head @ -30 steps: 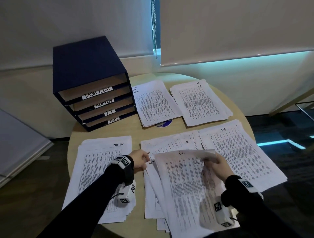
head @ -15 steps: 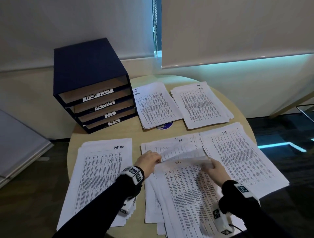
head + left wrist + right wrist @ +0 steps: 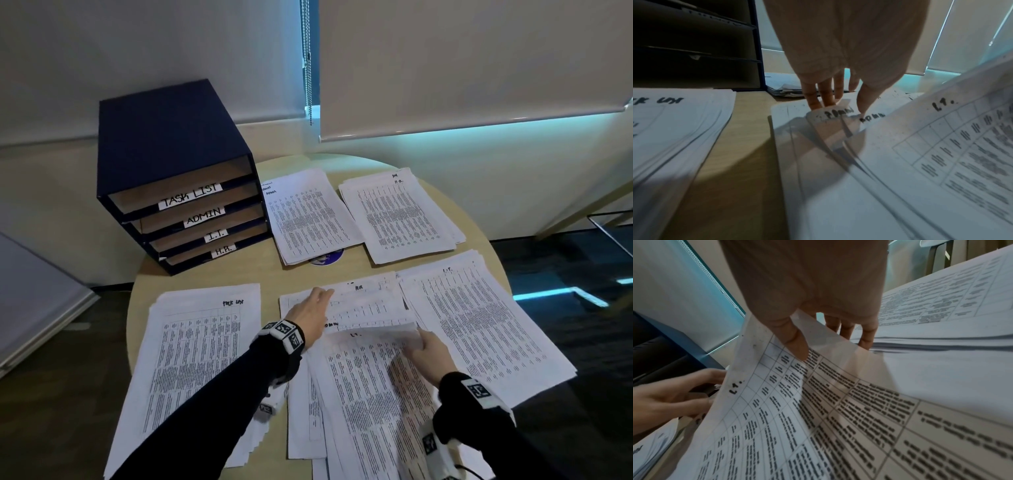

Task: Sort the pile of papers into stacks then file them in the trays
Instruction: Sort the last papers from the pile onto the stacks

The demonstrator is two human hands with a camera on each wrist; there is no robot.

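The unsorted pile [image 3: 359, 308] lies at the table's near middle. My right hand [image 3: 416, 339] pinches the top edge of a sheet marked I.T. [image 3: 370, 394], thumb on top and fingers beneath [image 3: 865, 337], lifting that edge off the pile. My left hand [image 3: 318, 298] reaches forward over the pile's far left. Its straight fingers [image 3: 818, 97] press against curled sheet corners marked ADMIN [image 3: 836, 113]. The blue tray unit [image 3: 171, 154], labelled TASK LIST, ADMIN, I.T. and H.R., stands at the far left.
Sorted stacks surround the pile: task list [image 3: 198, 342] on the left, I.T. [image 3: 479, 315] on the right, admin [image 3: 308, 216] and H.R. [image 3: 400, 216] at the back. The round table [image 3: 267, 270] ends just beyond them. A blue disc [image 3: 327, 258] peeks from under the admin stack.
My right hand has lowered the I.T. sheet toward the pile. My left hand has let go of the sheet's left edge and stretched forward over the sheets beneath.
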